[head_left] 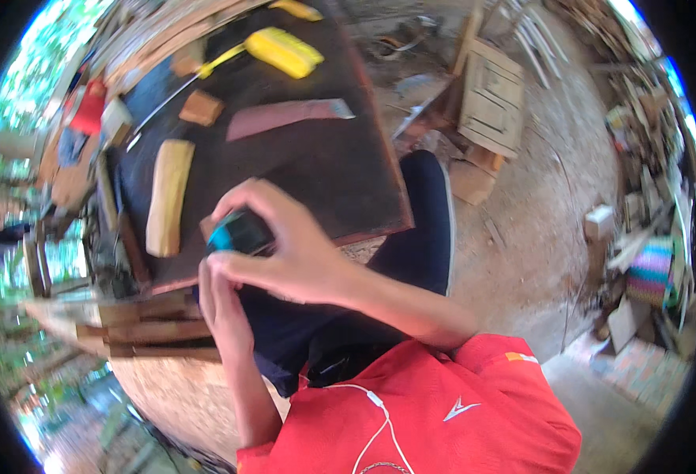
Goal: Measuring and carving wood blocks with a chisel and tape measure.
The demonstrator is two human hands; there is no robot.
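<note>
My right hand (pixel 285 245) is wrapped round a small black-and-teal object (pixel 245 233), perhaps a tool, above the dark worktable's near edge. My left hand (pixel 225 316) meets it from below, fingers pressed together; what exactly these fingers grip is hidden. Left of my hands lies a long pale wood piece (pixel 170 197). Farther up the tabletop (pixel 316 174) are a pinkish strip (pixel 285 117) with a pale end, a small brown wood block (pixel 201 108), and a yellow object (pixel 283 53) beside a thin rod with a yellow handle (pixel 221 59).
My dark-clad leg (pixel 423 205) is right of the table. Wooden panels (pixel 490 103) and boards stand on the dusty floor beyond, with scrap wood (pixel 640 142) along the right side. Planks (pixel 142 332) are below the table's left corner. A red object (pixel 87 103) sits at far left.
</note>
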